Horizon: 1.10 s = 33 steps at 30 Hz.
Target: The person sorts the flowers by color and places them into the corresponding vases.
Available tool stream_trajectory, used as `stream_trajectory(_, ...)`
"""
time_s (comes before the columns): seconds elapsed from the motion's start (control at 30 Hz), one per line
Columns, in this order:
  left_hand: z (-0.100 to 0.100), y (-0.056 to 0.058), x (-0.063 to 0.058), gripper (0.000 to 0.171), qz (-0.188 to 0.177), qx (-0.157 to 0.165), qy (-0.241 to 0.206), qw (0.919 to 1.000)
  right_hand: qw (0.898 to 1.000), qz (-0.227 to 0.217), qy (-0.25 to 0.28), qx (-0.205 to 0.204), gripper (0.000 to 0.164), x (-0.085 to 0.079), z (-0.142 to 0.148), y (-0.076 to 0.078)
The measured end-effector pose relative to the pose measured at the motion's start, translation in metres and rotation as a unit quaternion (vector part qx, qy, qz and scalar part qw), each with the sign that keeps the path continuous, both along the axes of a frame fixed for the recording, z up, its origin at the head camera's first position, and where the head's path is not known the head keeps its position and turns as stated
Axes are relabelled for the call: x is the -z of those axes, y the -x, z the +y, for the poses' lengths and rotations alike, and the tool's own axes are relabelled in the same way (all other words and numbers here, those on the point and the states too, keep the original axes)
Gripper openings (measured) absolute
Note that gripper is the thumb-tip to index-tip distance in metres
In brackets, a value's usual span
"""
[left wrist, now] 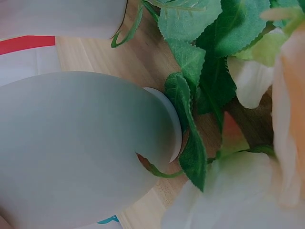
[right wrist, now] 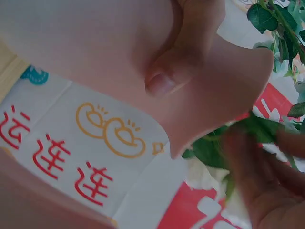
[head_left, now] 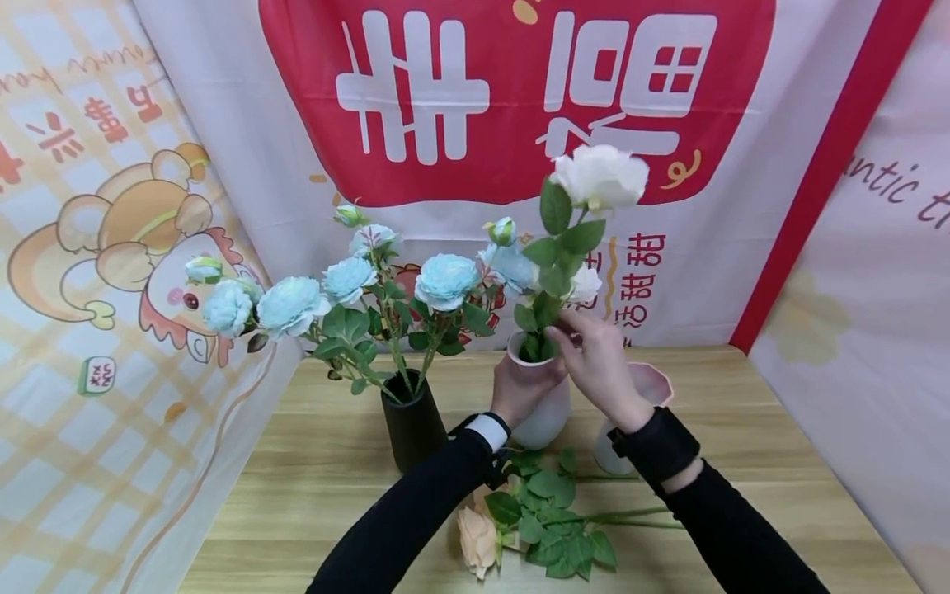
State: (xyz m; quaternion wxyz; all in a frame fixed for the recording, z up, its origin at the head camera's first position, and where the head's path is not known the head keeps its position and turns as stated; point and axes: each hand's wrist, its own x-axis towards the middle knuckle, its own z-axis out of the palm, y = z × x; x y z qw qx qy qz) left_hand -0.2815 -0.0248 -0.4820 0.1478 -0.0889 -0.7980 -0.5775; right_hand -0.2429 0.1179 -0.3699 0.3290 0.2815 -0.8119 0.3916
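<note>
A white backdrop (head_left: 200, 99) with a red panel and large white characters spans the far side; a yellow-checked sheet (head_left: 67, 462) with a cartoon figure slopes along the left, and a pale sheet (head_left: 876, 346) with lettering along the right; between them lies a wood-grain table (head_left: 764, 487).

Near the table's middle stands a pale vase (head_left: 547, 417), rounded in the body, with a flared, pinkish mouth; the person's left hand (head_left: 523, 388) is wrapped round its neck, the thumb lying against the surface in the right wrist view; the right hand (head_left: 597, 363), just above the mouth, pinches the leafy stem of a white rose (head_left: 601, 177); the bloom rises high over both hands, its lower leaves at the vase mouth; whether the stem's end is inside cannot be told; a second white flower (head_left: 585, 284) shows behind that stem, partly hidden.

To the left, a black vase (head_left: 416, 425) holds blue flowers (head_left: 448, 282) that spread out to both sides; to the right, a second vase (head_left: 653, 384) with a pink angular rim is partly covered by the right forearm; in front of the pale vase, peach roses (head_left: 477, 540) lie on the table with their green leaves (head_left: 564, 540), stems pointing right; the left wrist view shows leaves close beside the pale vase's base; both sleeves are black, with a dark strap (head_left: 659, 445) round the right wrist.
</note>
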Motion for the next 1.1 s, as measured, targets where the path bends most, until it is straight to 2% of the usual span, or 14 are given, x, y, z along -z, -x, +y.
stream_trajectory(0.13, 0.0, 0.002, 0.002, 0.075, 0.034, 0.017, 0.002, 0.9993, 0.997, -0.065, -0.009, 0.027, 0.066, 0.002, 0.008, -0.019)
stream_trajectory(0.2, 0.002, 0.003, 0.002, 0.077, 0.042, 0.023, 0.001, 0.9988, 0.995, -0.089, 0.008, 0.043, 0.072, 0.006, 0.015, -0.031)
stream_trajectory(0.3, 0.003, 0.002, 0.001, 0.08, 0.046, 0.022, -0.008, 0.9987, 0.994, -0.083, 0.021, 0.063, 0.066, 0.015, 0.023, -0.044)
stream_trajectory(0.43, 0.003, 0.001, -0.001, 0.08, 0.029, 0.017, -0.018, 0.9993, 0.996, -0.034, 0.021, 0.077, 0.054, 0.028, 0.029, -0.056)
stream_trajectory(0.53, 0.001, 0.0, -0.001, 0.081, 0.017, 0.015, -0.017, 0.9996, 0.998, -0.016, 0.015, 0.058, 0.045, 0.037, 0.031, -0.061)
stream_trajectory(0.67, -0.003, -0.001, -0.001, 0.081, 0.011, 0.01, -0.014, 0.9998, 1.0, -0.008, -0.012, 0.027, 0.033, 0.051, 0.033, -0.059)
stream_trajectory(0.8, -0.004, -0.001, 0.0, 0.081, 0.009, 0.007, -0.012, 0.9999, 0.998, -0.007, -0.06, 0.004, 0.023, 0.069, 0.037, -0.055)
stream_trajectory(0.9, -0.004, -0.001, 0.0, 0.081, 0.01, 0.007, -0.016, 0.9998, 0.991, -0.01, -0.13, -0.024, 0.019, 0.086, 0.039, -0.054)
stream_trajectory(1.03, -0.002, 0.0, 0.001, 0.08, 0.017, -0.004, -0.019, 0.9997, 0.968, -0.006, -0.244, -0.053, 0.014, 0.112, 0.042, -0.056)
stream_trajectory(1.1, 0.0, 0.0, 0.001, 0.079, 0.022, -0.004, -0.02, 0.9996, 0.957, -0.011, -0.285, -0.061, 0.013, 0.125, 0.044, -0.058)
